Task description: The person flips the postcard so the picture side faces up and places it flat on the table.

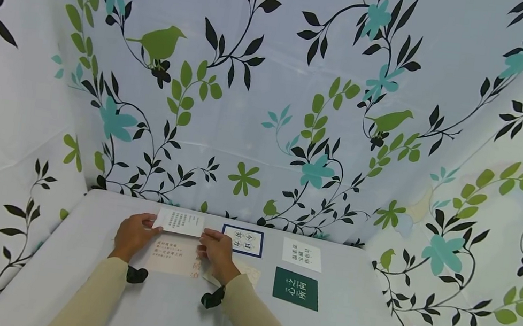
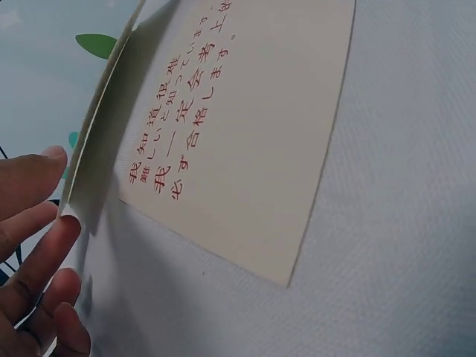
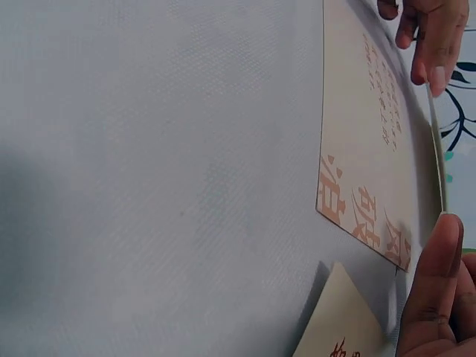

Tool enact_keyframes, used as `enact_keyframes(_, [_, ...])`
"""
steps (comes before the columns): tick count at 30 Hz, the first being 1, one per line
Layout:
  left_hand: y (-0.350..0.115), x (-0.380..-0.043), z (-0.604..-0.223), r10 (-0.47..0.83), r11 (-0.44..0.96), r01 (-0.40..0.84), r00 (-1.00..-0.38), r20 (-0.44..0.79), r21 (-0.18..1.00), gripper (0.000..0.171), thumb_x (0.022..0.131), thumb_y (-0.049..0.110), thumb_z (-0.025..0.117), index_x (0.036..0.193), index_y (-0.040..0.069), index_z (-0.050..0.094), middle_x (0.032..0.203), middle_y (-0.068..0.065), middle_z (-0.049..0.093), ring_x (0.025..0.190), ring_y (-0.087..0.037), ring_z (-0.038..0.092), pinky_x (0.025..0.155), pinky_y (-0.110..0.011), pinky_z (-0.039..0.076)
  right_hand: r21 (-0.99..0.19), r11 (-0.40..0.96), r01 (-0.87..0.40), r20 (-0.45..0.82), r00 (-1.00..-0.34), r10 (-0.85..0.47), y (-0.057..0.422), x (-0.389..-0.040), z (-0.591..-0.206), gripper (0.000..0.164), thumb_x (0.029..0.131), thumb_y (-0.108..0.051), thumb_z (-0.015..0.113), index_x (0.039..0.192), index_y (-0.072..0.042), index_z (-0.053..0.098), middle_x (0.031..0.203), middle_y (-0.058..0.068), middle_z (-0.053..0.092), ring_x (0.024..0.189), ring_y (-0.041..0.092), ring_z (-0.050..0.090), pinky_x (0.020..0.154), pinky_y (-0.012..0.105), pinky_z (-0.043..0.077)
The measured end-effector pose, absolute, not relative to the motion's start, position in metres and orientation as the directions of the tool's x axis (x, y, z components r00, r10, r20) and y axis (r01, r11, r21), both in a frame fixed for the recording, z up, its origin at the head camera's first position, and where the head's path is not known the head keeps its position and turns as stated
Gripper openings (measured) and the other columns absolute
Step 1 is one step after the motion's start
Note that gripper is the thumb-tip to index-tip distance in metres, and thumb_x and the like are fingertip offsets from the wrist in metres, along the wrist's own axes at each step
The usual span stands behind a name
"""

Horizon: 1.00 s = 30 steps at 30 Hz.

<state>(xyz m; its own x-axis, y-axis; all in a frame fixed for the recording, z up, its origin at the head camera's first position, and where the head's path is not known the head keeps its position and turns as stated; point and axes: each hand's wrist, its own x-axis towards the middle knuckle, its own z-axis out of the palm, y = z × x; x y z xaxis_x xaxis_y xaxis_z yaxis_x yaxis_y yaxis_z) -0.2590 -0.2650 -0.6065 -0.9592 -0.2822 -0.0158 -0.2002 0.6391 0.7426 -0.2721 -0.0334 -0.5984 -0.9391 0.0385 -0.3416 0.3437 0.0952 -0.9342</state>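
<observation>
Between both hands, a white card (image 1: 180, 222) with dark printed lines is held up by its two ends, tilted above the table. My left hand (image 1: 133, 235) pinches its left end between thumb and fingers, as the left wrist view also shows. The right hand (image 1: 220, 255) pinches the opposite end; in the right wrist view its thumb (image 3: 440, 260) presses on the card's edge. Below lies a pale pinkish card (image 1: 168, 261) with red and orange characters, flat on the table. A cream card (image 1: 249, 274) is partly hidden under the right hand and wrist.
Right of the hands lie a blue-bordered card (image 1: 258, 244), a white card (image 1: 301, 254) and a dark green card (image 1: 296, 289). They rest on a white-covered table (image 1: 345, 323). A leaf-patterned curtain (image 1: 255, 130) rises behind the table and at both sides.
</observation>
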Motion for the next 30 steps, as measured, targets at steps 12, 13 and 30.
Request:
enact_keyframes(12, [-0.255,-0.253,-0.603,-0.254,0.801,-0.099,-0.949,0.186,0.59,0.057,0.1,0.032,0.069,0.148,0.002,0.058,0.144,-0.035,0.053,0.127,-0.051,0.042,0.1,-0.065,0.041,-0.94,0.32,0.12,-0.117,-0.993,0.028,-0.018,-0.264,-0.595,0.031,0.099,-0.021,0.073,0.13,-0.021,0.074,0.128,-0.005,0.074,0.109,0.014,0.069,0.092,0.038,0.059])
enact_keyframes(13, [-0.253,-0.251,-0.602,-0.234,0.819,-0.071,-0.947,0.219,0.569,0.06,0.1,0.033,0.069,0.149,0.002,0.057,0.146,-0.036,0.05,0.129,-0.052,0.041,0.101,-0.067,0.039,-0.929,0.362,0.076,-0.072,-0.997,0.023,-0.016,-0.263,-0.593,0.032,0.099,-0.022,0.074,0.131,-0.022,0.073,0.13,-0.004,0.074,0.113,0.014,0.068,0.096,0.04,0.058])
enact_keyframes(30, [-0.195,-0.226,-0.566,0.038,0.916,0.186,-0.922,0.386,0.354,0.087,0.096,0.049,0.071,0.165,0.008,0.036,0.175,-0.03,0.013,0.163,-0.055,0.002,0.125,-0.074,0.008,-0.518,0.81,-0.276,0.223,-0.957,-0.184,0.021,-0.242,-0.574,0.082,0.097,-0.055,0.07,0.167,-0.031,0.034,0.177,0.021,0.016,0.162,0.052,0.011,0.119,0.082,0.009])
